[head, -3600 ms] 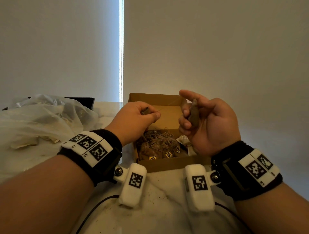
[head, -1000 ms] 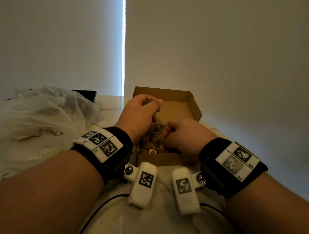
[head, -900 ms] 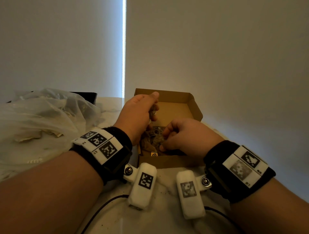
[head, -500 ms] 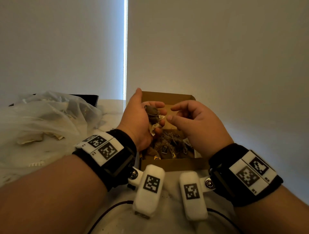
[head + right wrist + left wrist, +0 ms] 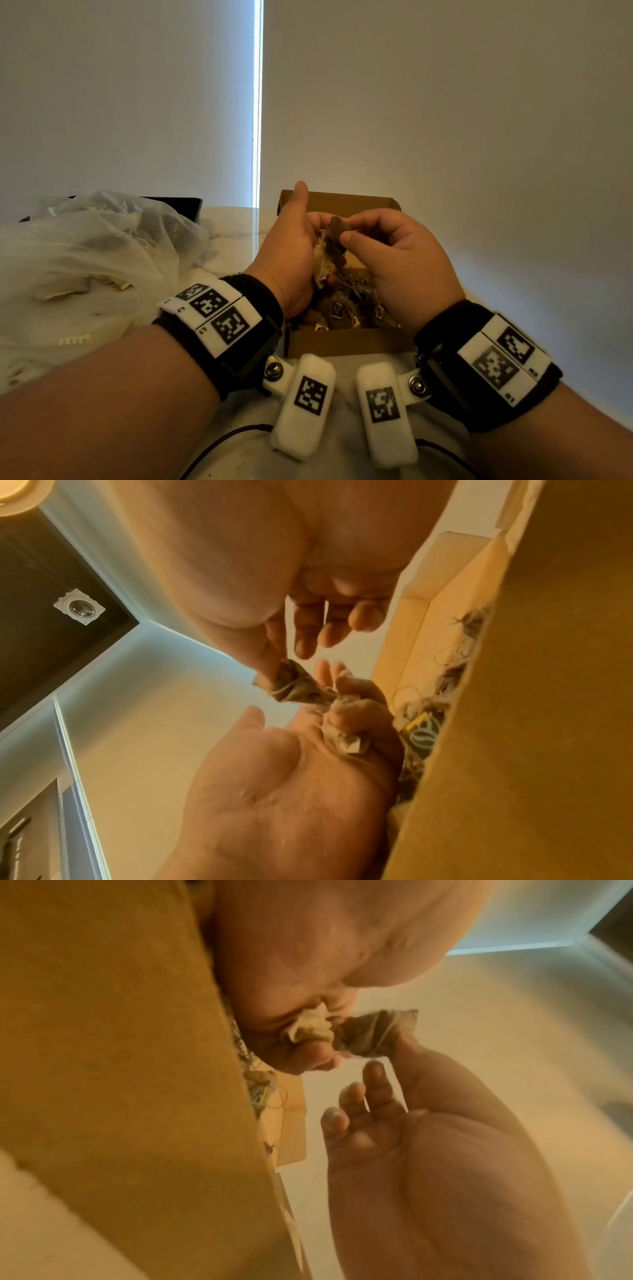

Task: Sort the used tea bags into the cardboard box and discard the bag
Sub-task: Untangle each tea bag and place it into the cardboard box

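Above the open cardboard box my left hand grips a pale crumpled tea bag in its curled fingers, thumb pointing up. A brown tea bag sticks out of that grip, and my right hand pinches it between thumb and forefinger, other fingers loosely spread. The same pinch shows in the right wrist view on the brown tea bag, with the pale tea bag in the left fist below. Several used tea bags with strings and tags lie in the box.
A crumpled clear plastic bag holding pale scraps lies on the white table left of the box. A dark flat object sits behind it. Walls stand close behind and to the right of the box. Black cables run along the near edge.
My right hand came up out of the box and closed its thumb and forefinger on the brown tea bag that my left hand holds. Both hands stay over the box.
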The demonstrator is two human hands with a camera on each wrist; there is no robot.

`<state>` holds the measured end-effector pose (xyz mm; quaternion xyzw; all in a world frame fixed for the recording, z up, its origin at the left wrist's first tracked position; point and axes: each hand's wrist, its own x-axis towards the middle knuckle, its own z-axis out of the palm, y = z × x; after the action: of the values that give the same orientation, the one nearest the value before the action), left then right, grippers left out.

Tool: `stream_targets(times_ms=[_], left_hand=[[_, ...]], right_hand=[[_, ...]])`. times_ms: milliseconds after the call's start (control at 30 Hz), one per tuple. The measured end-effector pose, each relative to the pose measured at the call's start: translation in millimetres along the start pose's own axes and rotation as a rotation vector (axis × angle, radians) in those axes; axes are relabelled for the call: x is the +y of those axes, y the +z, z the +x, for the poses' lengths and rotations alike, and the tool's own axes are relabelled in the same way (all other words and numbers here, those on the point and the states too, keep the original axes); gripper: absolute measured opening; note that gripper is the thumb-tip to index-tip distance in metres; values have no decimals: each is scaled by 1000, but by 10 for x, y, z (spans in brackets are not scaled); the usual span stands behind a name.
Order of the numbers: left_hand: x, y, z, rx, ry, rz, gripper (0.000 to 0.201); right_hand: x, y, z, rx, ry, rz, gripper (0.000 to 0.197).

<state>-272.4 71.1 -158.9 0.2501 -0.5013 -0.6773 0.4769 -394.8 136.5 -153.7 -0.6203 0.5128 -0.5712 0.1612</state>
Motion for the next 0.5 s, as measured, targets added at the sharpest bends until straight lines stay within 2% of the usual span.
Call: stream_targets(times_ms=[67, 133, 233, 367, 500], left_hand=[[16, -12, 17, 105, 65, 10, 71], [59, -17, 17, 204, 147, 97, 58], [136, -32, -7, 256, 231, 310, 37], [134, -67, -29, 183, 266, 464, 18], [92, -68, -41, 31, 271, 704, 13]], right_hand=[[19, -36, 26, 81, 35, 85, 9], [31, -59, 69, 127, 129, 269, 11], [25, -71, 125, 161, 248, 620, 11], [21, -86, 135, 169, 316, 860, 7], [38, -85, 139, 173, 327, 984, 32]])
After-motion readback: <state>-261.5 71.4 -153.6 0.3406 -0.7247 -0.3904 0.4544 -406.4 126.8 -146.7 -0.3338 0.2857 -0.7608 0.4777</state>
